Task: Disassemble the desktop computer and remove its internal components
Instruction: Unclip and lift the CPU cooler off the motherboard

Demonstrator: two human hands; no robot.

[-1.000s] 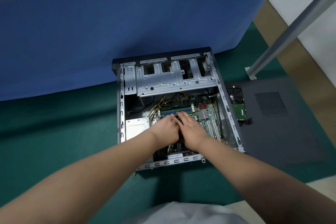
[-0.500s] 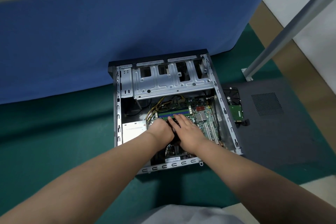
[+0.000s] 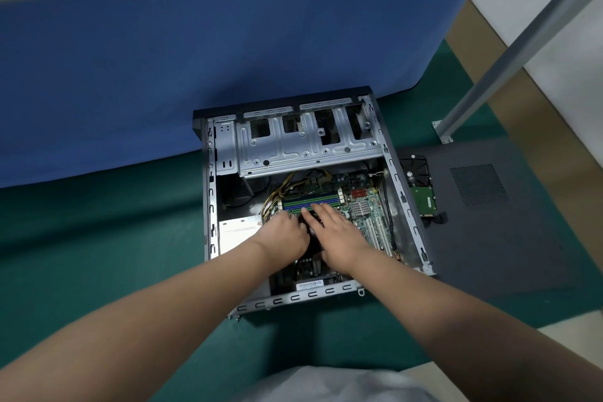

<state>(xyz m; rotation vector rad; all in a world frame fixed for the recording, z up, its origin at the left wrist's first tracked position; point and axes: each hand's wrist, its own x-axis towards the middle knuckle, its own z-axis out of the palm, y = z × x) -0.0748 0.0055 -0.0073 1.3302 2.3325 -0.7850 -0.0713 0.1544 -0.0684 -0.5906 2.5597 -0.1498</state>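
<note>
Black fan — mostly hidden between both hands, inside the open computer case. Left hand curls beside it, grip unclear; right hand lies flat, fingers straight, reaching the memory sticks.

You are reaching both bare forearms forward and down, so that they are converging toward the middle. Your left hand is lying knuckles up with its fingers curling downward out of sight. Your right hand is lying just beside it, palm down, with its fingers stretching forward and slightly spread. The two hands are nearly touching, and both wrists are staying straight.
</note>
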